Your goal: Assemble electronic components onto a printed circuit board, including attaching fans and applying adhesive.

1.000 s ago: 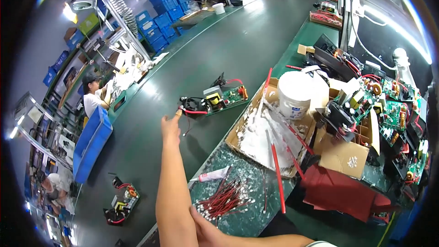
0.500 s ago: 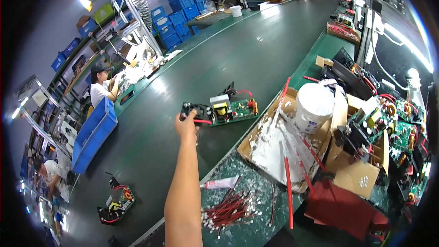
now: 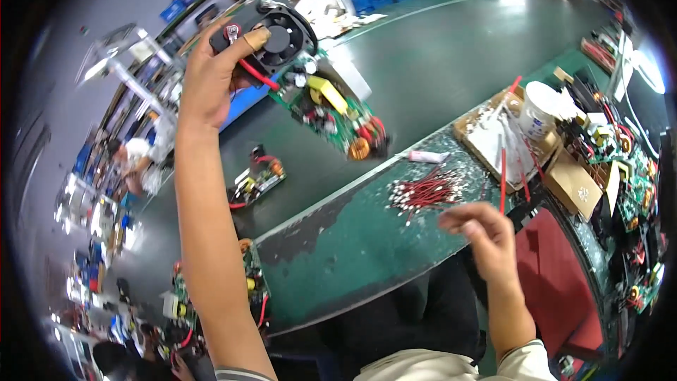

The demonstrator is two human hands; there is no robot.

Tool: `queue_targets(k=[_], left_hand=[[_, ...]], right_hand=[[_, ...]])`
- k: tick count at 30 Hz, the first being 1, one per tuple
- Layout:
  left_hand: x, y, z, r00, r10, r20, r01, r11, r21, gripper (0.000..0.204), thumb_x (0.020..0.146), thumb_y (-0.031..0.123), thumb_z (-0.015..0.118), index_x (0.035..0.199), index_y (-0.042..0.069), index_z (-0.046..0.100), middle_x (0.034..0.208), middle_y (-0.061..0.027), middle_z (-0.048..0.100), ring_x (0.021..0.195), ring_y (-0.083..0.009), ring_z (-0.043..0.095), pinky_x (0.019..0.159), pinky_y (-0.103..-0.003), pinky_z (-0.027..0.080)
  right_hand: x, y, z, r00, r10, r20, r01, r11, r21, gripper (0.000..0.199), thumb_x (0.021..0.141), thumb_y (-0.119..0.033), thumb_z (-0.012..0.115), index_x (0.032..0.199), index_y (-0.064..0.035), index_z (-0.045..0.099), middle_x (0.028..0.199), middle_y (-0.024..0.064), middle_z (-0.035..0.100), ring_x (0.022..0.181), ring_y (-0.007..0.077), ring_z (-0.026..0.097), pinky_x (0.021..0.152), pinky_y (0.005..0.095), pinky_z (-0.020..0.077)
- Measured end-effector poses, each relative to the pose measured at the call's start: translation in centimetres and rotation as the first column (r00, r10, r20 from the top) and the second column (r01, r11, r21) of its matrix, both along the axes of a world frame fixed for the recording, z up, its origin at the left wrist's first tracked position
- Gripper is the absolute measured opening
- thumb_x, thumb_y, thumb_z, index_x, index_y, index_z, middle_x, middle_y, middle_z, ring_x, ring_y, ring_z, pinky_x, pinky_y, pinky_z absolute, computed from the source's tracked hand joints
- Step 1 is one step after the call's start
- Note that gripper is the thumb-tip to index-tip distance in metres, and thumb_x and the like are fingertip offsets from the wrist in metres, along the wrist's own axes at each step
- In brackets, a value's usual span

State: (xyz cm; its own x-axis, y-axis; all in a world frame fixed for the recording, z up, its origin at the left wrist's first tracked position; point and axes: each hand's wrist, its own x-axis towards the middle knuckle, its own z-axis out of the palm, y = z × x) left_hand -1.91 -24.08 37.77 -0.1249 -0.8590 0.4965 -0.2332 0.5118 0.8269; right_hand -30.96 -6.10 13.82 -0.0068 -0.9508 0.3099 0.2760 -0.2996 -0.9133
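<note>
My left hand [image 3: 211,85] is raised and closed on the fan end of a circuit board assembly [image 3: 328,109]. Its black fan [image 3: 281,41] faces me, with a thick red wire beside my thumb. The green board hangs down to the right in the air, carrying a yellow transformer and a copper coil. My right hand [image 3: 486,240] is blurred above the bench's front edge, its fingers loosely curled and apart from the thumb, with nothing visible in them. Nearest to it lies a pile of red wires [image 3: 427,192] with white ends, and a white tube [image 3: 427,156] behind that.
Another board [image 3: 257,180] lies on the dark conveyor belt [image 3: 451,42], with more boards at lower left. At right stand a cardboard tray of white paste [image 3: 490,137], a white bucket [image 3: 539,109] and heaped boards. A red chair [image 3: 557,275] is close. People work along the left.
My left hand has lifted the circuit board assembly off the belt and brought it up and left. My right hand has come into view. The whole view has turned leftward.
</note>
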Motion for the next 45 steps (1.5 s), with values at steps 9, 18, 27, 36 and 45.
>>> queue_targets(k=[9, 18, 27, 36, 45], left_hand=[[7.9, 6.8, -16.7, 0.935, -0.151, -0.32, 0.274, 0.882, 0.383, 0.052, 0.077, 0.006, 0.079, 0.124, 0.004, 0.058, 0.109, -0.0064, 0.064, 0.1, -0.0183, 0.062, 0.089, -0.034, 0.052], [9.9, 2.6, -30.4, 0.929, -0.075, -0.363, 0.254, 0.843, 0.474, 0.045, 0.08, 0.004, 0.077, 0.121, 0.004, 0.059, 0.104, -0.0004, 0.065, 0.096, -0.0119, 0.062, 0.087, -0.028, 0.05], [10.7, 3.7, -32.2, 0.958, 0.043, -0.284, 0.127, 0.823, 0.554, 0.06, 0.089, 0.019, 0.073, 0.142, 0.007, 0.049, 0.115, -0.0062, 0.065, 0.105, -0.0148, 0.061, 0.094, -0.029, 0.048], [13.8, 3.8, -34.5, 0.95, 0.218, -0.223, 0.0, 0.715, 0.699, 0.041, 0.099, 0.019, 0.058, 0.136, 0.001, 0.054, 0.115, -0.0072, 0.068, 0.098, -0.0134, 0.064, 0.084, -0.026, 0.048], [13.0, 6.2, -34.5, 0.982, 0.159, -0.105, -0.056, 0.767, 0.639, 0.026, 0.088, 0.006, 0.07, 0.112, -0.002, 0.065, 0.101, -0.0024, 0.068, 0.093, -0.0093, 0.062, 0.083, -0.025, 0.05]], right_hand=[[4.0, 1.9, -2.0, 0.988, 0.061, -0.144, -0.041, 0.99, 0.139, 0.023, 0.099, -0.015, 0.058, 0.112, 0.0029, 0.064, 0.107, 0.0117, 0.07, 0.096, 0.0182, 0.067, 0.082, 0.0294, 0.0513], [9.6, -6.1, -8.0, 0.893, 0.231, -0.386, -0.149, 0.962, 0.23, 0.036, 0.095, -0.017, 0.067, 0.125, 0.0012, 0.057, 0.11, 0.0115, 0.068, 0.097, 0.0167, 0.065, 0.085, 0.0309, 0.0522], [14.3, -16.7, -7.9, 0.736, 0.274, -0.619, -0.125, 0.953, 0.274, 0.073, 0.085, -0.022, 0.079, 0.144, -0.0023, 0.041, 0.128, 0.0207, 0.059, 0.118, 0.0274, 0.059, 0.098, 0.0381, 0.0502], [15.6, -6.6, 8.7, 0.694, -0.027, -0.72, -0.44, 0.775, -0.453, 0.018, 0.073, -0.005, 0.068, 0.09, -0.0074, 0.075, 0.086, 0.0088, 0.07, 0.065, 0.0212, 0.065, 0.054, 0.0298, 0.0494], [16.1, -8.3, 10.0, 0.369, -0.08, -0.926, -0.479, 0.837, -0.264, 0.02, 0.075, -0.014, 0.073, 0.094, -0.0088, 0.074, 0.082, 0.0022, 0.072, 0.065, 0.0192, 0.068, 0.06, 0.0289, 0.0519]])
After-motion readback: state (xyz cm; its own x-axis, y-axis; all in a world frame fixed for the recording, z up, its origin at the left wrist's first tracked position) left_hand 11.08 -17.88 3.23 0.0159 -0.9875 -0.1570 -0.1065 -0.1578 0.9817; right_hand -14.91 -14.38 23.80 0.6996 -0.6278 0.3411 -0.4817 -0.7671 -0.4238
